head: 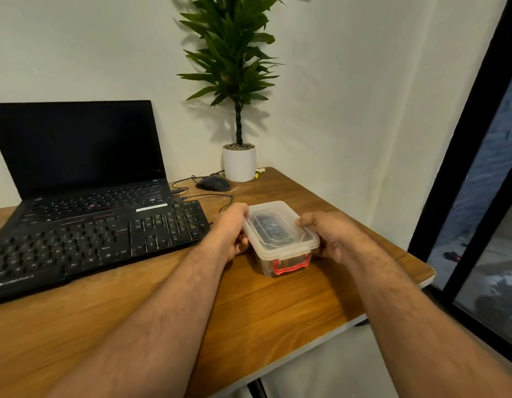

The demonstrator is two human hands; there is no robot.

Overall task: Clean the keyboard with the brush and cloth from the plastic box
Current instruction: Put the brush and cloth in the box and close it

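Observation:
A clear plastic box point(280, 255) with a lid and a red latch on its near end stands on the wooden table, right of the keyboard. My left hand point(233, 228) grips its left side, fingers over the lid's edge. My right hand point(331, 234) holds its right side, thumb on the lid. Something dark shows through the lid; I cannot make out the brush or cloth. The black keyboard point(91, 242) lies at the left, in front of the laptop.
An open black laptop point(76, 156) with a dark screen stands behind the keyboard. A black mouse point(214, 183) with loose cables and a potted plant point(239, 162) sit at the back. The table's right edge point(392, 308) runs close to the box; a black-framed glass door is beyond.

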